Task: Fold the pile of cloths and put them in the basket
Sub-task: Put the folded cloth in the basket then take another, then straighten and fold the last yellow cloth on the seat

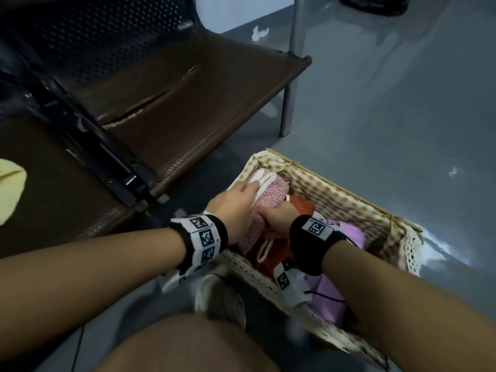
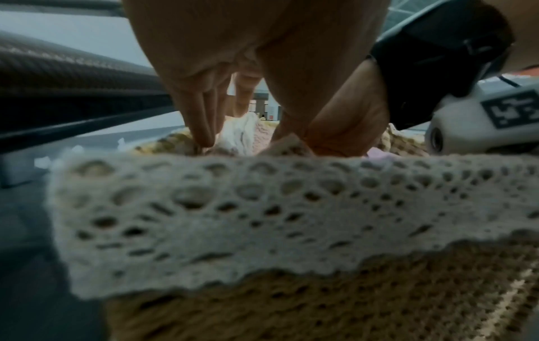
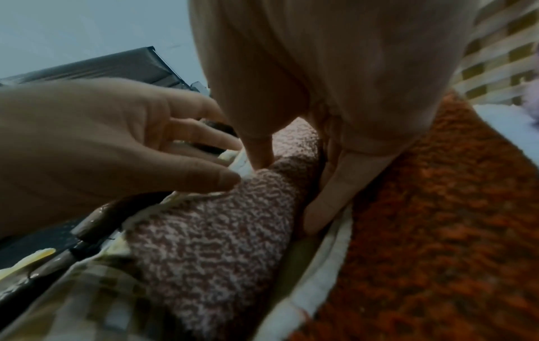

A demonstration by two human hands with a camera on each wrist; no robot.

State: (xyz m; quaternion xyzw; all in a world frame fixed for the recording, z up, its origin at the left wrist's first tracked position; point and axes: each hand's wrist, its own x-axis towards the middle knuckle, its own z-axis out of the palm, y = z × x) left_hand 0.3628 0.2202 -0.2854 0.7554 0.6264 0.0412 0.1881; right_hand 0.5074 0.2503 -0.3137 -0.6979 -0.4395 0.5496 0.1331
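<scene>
A wicker basket (image 1: pixel 346 196) with checked lining and a lace edge (image 2: pixel 262 207) stands on the floor. Inside lie a folded pink speckled cloth (image 1: pixel 272 190) at the left, an orange cloth (image 1: pixel 302 208) in the middle and a lilac cloth (image 1: pixel 351 234) at the right. My left hand (image 1: pixel 240 197) rests with straight fingers on the pink cloth's far end. My right hand (image 1: pixel 276 216) pinches the pink cloth (image 3: pixel 218 242): its thumb sits on top and its fingers (image 3: pixel 329 196) reach down between it and the orange cloth (image 3: pixel 437 230).
A brown bench (image 1: pixel 188 103) runs along the left of the basket, with a metal leg (image 1: pixel 285 111) near the basket's far corner. A pale yellow cloth (image 1: pixel 9 191) lies on the bench at the far left. My shoe (image 1: pixel 220 296) stands by the basket's near side.
</scene>
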